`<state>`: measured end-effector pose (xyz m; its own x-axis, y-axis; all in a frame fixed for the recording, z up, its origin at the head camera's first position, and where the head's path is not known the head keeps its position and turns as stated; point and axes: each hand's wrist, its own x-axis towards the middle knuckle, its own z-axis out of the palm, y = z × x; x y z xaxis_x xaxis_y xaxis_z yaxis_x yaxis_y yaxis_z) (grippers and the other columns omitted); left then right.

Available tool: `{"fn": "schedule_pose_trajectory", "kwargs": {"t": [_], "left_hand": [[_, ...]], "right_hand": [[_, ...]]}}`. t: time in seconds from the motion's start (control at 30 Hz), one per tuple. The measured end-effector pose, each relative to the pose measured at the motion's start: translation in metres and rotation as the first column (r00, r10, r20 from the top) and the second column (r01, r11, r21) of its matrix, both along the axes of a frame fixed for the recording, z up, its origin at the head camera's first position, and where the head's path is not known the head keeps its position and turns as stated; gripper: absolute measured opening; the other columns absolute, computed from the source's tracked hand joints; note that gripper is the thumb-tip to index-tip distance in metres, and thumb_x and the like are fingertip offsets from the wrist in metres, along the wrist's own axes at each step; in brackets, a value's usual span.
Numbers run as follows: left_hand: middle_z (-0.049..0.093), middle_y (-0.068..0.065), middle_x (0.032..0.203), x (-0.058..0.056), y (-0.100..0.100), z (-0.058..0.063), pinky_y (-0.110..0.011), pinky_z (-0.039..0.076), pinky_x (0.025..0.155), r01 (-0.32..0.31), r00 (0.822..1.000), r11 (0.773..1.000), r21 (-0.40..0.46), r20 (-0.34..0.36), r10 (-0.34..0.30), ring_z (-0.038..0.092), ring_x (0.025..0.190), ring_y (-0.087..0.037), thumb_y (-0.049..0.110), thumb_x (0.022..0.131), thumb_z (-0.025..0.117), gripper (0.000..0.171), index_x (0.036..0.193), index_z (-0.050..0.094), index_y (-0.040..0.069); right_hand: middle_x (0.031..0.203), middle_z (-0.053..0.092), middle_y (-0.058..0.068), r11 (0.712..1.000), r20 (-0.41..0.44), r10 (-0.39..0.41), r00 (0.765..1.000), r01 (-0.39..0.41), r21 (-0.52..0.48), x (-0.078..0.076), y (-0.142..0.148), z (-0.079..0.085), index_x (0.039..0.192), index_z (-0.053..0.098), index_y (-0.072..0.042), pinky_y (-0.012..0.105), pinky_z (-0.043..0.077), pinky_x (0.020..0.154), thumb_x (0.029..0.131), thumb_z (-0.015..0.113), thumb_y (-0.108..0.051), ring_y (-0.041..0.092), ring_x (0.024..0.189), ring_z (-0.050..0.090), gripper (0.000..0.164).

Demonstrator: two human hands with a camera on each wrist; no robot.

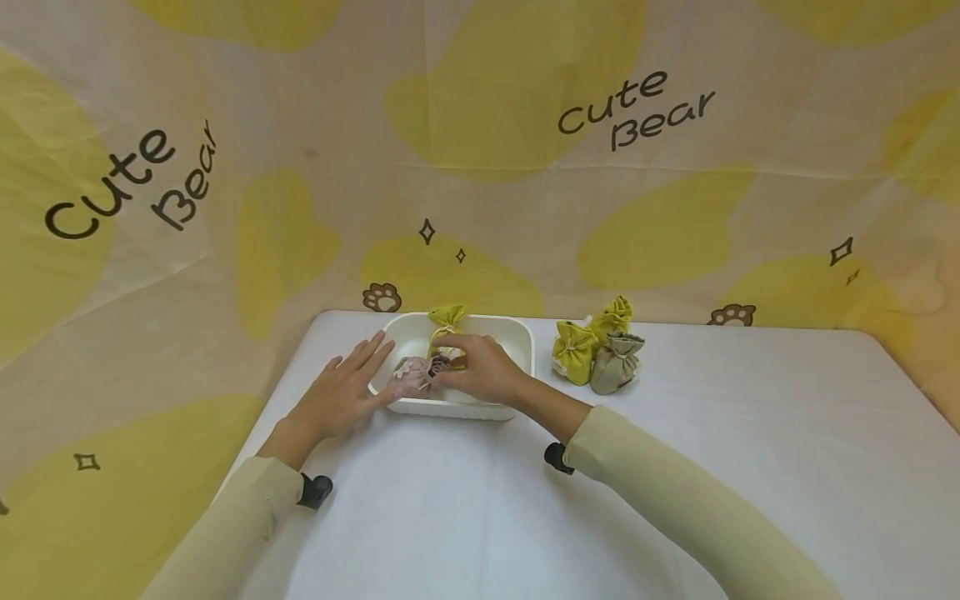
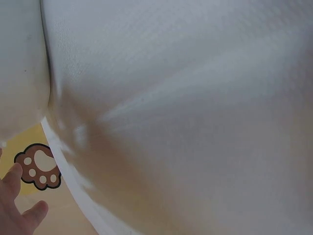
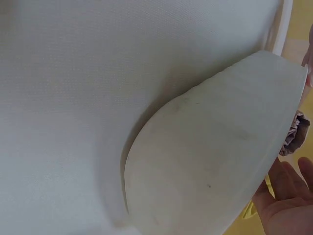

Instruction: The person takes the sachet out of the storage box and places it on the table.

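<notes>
A white plastic basin (image 1: pixel 457 408) stands on the table. Inside it, a pale pink drawstring pouch (image 1: pixel 410 377) has its dark ruffled top turned to the right, and a yellow drawstring pouch (image 1: pixel 448 315) sits behind. My right hand (image 1: pixel 483 367) reaches over the basin, thumb and index finger curled round the pink pouch's ruffled top. That ruffle shows beside the fingers (image 3: pixel 288 178) in the right wrist view. My left hand (image 1: pixel 341 396) lies along the basin's left rim with its fingers spread and straight, its thumb close to the pink pouch.
Right of the basin stand three more pouches: a yellow one (image 1: pixel 574 352), another yellow one (image 1: pixel 617 315) behind it and a grey-green one (image 1: pixel 617 363) in front. A printed cloth (image 1: pixel 480 200) hangs along the back of the white table (image 1: pixel 675 433).
</notes>
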<state>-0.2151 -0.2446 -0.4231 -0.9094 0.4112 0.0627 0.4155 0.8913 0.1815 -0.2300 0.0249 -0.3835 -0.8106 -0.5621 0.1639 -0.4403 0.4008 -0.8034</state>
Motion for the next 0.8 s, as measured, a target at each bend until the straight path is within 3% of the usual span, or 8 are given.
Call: {"fn": "schedule_pose_trajectory", "kwargs": {"t": [0.27,0.43,0.8], "left_hand": [[0.008,-0.004,0.168,0.0,0.0,0.0,-0.066,0.021,0.113,0.006,1.0,1.0,0.0,-0.004,-0.006,0.018,0.15,-0.036,0.063,0.099,0.041,0.081,0.161,0.019,0.016],[0.008,-0.004,0.168,0.0,0.0,0.001,-0.067,0.02,0.113,0.0,1.0,1.0,-0.002,-0.003,0.0,0.018,0.15,-0.037,0.064,0.098,0.041,0.082,0.161,0.019,0.016],[0.009,-0.003,0.168,0.0,-0.001,0.0,-0.066,0.02,0.113,-0.007,1.0,1.0,0.007,0.003,0.007,0.018,0.15,-0.036,0.065,0.097,0.042,0.083,0.16,0.022,0.015]], "right_hand": [[0.127,0.066,0.015,0.998,-0.06,0.013,0.998,-0.008,0.07,-0.001,-0.006,-0.001,0.132,0.06,0.003,0.04,0.053,0.095,0.086,0.075,-0.005,0.027,0.107,0.069,0.049],[0.124,0.067,0.018,0.998,-0.028,0.023,0.999,-0.022,0.056,-0.001,-0.01,0.0,0.129,0.061,0.007,0.037,0.055,0.092,0.087,0.07,0.005,0.029,0.107,0.069,0.043],[0.105,0.075,0.013,0.997,-0.089,-0.063,0.994,0.067,0.036,0.001,-0.01,0.001,0.116,0.067,0.007,0.027,0.056,0.084,0.086,0.067,0.011,0.024,0.1,0.072,0.031]]}}
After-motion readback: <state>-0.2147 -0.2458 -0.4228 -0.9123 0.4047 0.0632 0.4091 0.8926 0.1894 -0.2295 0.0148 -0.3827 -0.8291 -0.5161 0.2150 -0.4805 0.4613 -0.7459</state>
